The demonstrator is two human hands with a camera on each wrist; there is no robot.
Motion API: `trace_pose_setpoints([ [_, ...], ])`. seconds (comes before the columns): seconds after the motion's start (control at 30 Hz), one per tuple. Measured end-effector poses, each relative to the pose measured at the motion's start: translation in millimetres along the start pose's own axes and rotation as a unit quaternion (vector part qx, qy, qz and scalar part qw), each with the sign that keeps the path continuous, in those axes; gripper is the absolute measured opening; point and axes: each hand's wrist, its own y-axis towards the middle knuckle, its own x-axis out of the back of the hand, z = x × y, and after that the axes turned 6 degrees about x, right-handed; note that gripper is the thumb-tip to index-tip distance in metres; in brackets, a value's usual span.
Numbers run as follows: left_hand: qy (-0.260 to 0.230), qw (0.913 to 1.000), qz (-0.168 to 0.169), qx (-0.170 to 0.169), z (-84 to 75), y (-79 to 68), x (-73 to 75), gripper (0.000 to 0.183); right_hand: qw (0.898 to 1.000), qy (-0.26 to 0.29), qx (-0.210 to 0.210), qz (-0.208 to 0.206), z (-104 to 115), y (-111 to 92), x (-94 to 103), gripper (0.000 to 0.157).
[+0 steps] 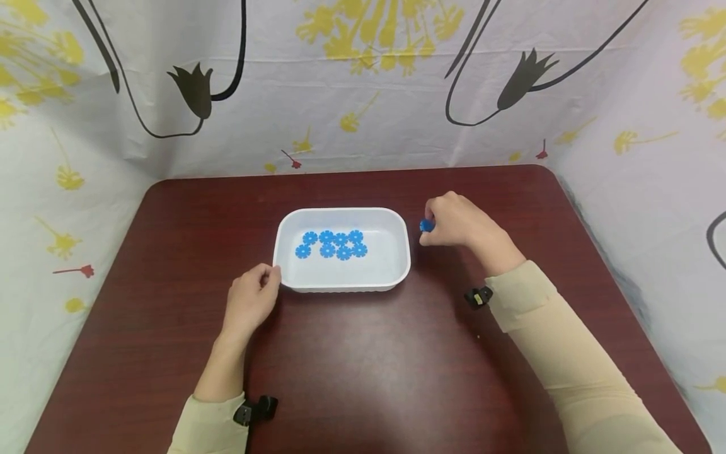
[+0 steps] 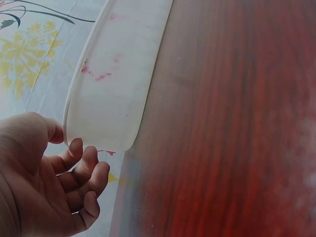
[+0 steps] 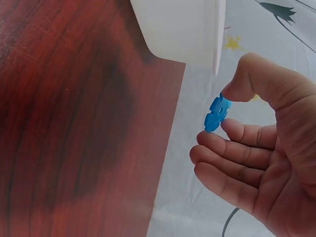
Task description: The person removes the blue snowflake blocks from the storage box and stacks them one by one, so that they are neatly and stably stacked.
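A white tray (image 1: 386,271) sits on the table, with several blue flower-shaped pieces (image 1: 327,250) lying flat inside it. At its front left corner my left hand (image 1: 252,299) pinches the rim between thumb and curled fingers. The left wrist view shows the thumb on the rim of the tray (image 2: 111,89), fingertips against the end wall. To the right of the tray, my right hand (image 1: 456,221) pinches one more blue flower-shaped piece (image 3: 217,113) between thumb and fingers, raised over the table. Its other fingers are loosely curled.
The dark red-brown table (image 1: 363,366) extends around the tray. Behind and beside it hangs a white cloth (image 1: 391,120) with yellow and dark flower prints. A small black device (image 1: 478,296) is worn at the right cuff, another device (image 1: 255,410) at the left.
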Motion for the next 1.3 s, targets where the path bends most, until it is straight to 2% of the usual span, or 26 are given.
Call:
trace_pose_setpoints([
  [0.3, 0.003, 1.0000, 0.003, 0.003, 1.4, 0.3, -0.8, 0.036, 1.000, 0.011, -0.003, -0.007, -5.6, -0.1, -10.4, 0.030],
  [0.73, 0.007, 0.9999, 0.006, 0.007, 2.0, 0.7, -1.3, 0.036, 0.999, 0.021, 0.003, -0.038, -17.4, -3.9, -28.0, 0.033],
  [1.07, 0.007, 0.9999, 0.007, 0.006, 1.1, 0.4, -0.3, 0.037, 0.999, 0.021, -0.011, -0.021, -25.2, -1.7, -38.1, 0.037],
  [1.3, 0.009, 0.9999, 0.005, 0.005, 1.9, 0.9, -0.6, 0.037, 1.000, 0.016, -0.006, -0.020, -29.1, -0.5, -44.6, 0.036],
])
